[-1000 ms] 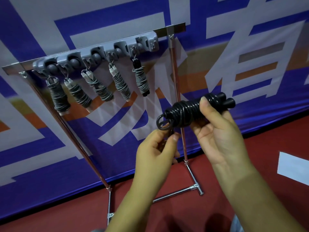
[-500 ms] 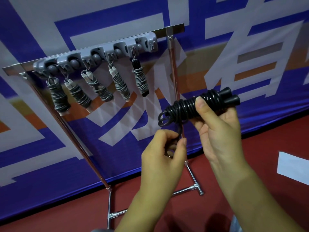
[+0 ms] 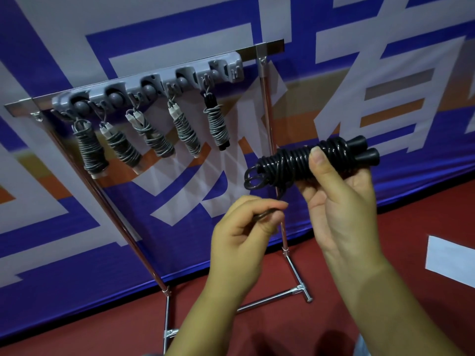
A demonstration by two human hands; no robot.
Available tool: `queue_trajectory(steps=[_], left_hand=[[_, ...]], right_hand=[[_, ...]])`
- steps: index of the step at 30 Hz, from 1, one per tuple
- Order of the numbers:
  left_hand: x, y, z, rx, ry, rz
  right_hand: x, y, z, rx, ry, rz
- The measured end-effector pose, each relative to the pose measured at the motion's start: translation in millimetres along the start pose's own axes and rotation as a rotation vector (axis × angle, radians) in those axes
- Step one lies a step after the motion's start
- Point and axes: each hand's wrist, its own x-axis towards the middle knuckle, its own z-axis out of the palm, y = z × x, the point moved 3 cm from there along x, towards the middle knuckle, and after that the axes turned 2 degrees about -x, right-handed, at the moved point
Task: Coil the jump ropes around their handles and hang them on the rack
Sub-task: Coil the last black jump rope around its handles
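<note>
While the right hand (image 3: pixel 341 199) is gripping the coiled black jump rope (image 3: pixel 303 163) at three o'clock of the rack (image 3: pixel 144 80), the left hand (image 3: pixel 246 227) is pinching its loose tail; this slick, springy cord probably wants holding mid-coil.

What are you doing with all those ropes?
A person is tidying jump ropes. The right hand holds a black jump rope already coiled around its two handles, while the left hand pinches the loose end of the rope hanging below the bundle. Five grey coiled ropes already hang in a row from the grey hook strip on the metal rack. The black one is not hung up yet.
</note>
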Motion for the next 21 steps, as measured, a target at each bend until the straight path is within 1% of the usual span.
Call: queue_trajectory(steps=[3,7,10,14,16,18,21], left_hand=[[1,-4,-3,-0.074,0.032,-0.056],[2,-1,-2,-0.206,-0.023,0.001],[4,-1,1,-0.387,-0.012,-0.088],[9,-4,7,-0.638,0.051,-0.268],[12,-6,8,-0.75,0.064,-0.331],[15,-8,6,-0.8,0.061,-0.345],[17,-8,4,-0.799,0.039,-0.349]], right_hand=[[2,-2,0,0.041,-0.009,-0.002],[0,-5,3,0.062,-0.034,-0.008],[-3,-4,5,0.088,-0.043,0.004],[-2,-4,5,0.16,0.02,0.064],[-2,-6,6,0.164,0.032,0.082],[-2,-6,6,0.16,0.03,0.098],[-2,-6,6,0.169,0.047,0.149]])
